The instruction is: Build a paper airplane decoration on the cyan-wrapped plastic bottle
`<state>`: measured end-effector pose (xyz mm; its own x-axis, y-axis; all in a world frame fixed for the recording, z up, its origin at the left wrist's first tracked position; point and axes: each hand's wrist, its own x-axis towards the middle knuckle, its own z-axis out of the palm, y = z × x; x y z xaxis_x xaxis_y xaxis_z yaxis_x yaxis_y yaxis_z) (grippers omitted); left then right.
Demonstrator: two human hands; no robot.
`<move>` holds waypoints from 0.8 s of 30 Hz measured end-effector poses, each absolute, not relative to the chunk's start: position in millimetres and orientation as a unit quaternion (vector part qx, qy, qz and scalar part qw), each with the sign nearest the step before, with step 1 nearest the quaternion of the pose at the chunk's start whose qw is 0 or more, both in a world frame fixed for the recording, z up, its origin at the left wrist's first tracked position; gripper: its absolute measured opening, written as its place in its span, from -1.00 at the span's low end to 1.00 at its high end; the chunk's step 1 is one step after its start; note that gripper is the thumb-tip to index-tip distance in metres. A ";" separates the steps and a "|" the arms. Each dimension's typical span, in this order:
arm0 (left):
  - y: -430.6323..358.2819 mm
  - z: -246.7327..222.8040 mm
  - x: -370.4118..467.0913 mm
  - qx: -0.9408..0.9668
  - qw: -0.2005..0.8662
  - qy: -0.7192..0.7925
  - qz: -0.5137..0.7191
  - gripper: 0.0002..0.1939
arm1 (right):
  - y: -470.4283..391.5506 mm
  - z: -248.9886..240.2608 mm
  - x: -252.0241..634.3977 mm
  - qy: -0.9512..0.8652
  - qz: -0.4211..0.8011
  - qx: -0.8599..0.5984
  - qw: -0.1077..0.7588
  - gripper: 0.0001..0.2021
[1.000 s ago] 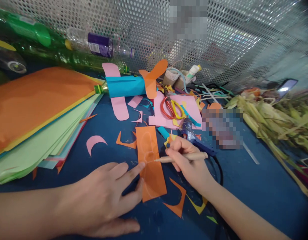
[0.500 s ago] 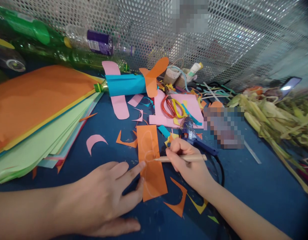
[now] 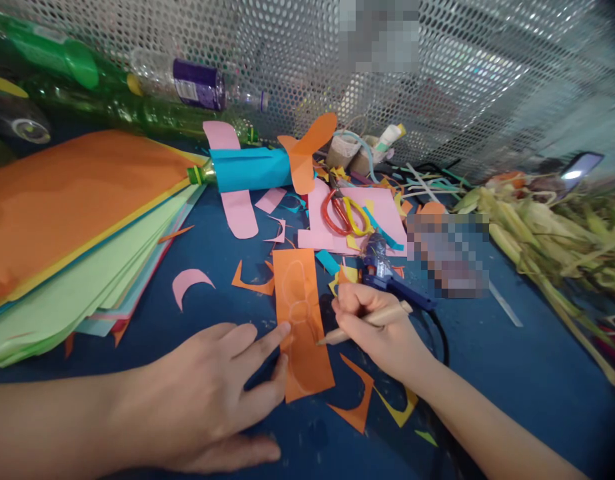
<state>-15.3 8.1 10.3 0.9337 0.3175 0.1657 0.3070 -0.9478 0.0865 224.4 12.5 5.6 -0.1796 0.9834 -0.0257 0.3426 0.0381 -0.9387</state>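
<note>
An orange paper strip (image 3: 304, 360) lies on the blue table, bearing a pale drawn outline of two rounded lobes joined by a small middle part. My left hand (image 3: 222, 393) rests with fingers spread, its fingertips pressing the strip's left edge. In my right hand (image 3: 372, 327) is a light wooden pencil (image 3: 387, 315), its tip at the strip's right side. Beyond them lies a bottle wrapped in blue paper (image 3: 252, 170), with pink paper wings (image 3: 240, 215) and an orange paper propeller shape (image 3: 303, 160) at its right end.
Stacked coloured paper (image 3: 87, 207) covers the left side. Scissors (image 3: 341, 217) lie on pink paper, and a blue glue gun (image 3: 397, 283) sits behind my right hand. Orange scraps (image 3: 356, 400) are scattered around. Bottles (image 3: 197, 83) line the back; corn husks (image 3: 537, 240) lie at right.
My right hand has tilted the pencil, and its tip has moved down and slightly right along the strip. The drawn line is longer on the right side. My left hand stays in place.
</note>
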 end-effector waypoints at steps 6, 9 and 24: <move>9.5 9.3 -15.8 0.985 0.029 0.148 0.088 -0.58 | 12.2 7.9 224.6 -0.625 0.480 -0.518 0.332 -0.71; 9.1 9.4 -15.9 0.985 0.029 0.146 0.088 -0.58 | 11.6 9.5 224.3 -0.632 0.484 -0.516 0.317 -0.70; 9.8 6.9 -16.1 0.985 0.025 0.141 0.098 -0.60 | 9.6 17.4 223.1 -0.725 0.437 -0.481 0.227 -0.72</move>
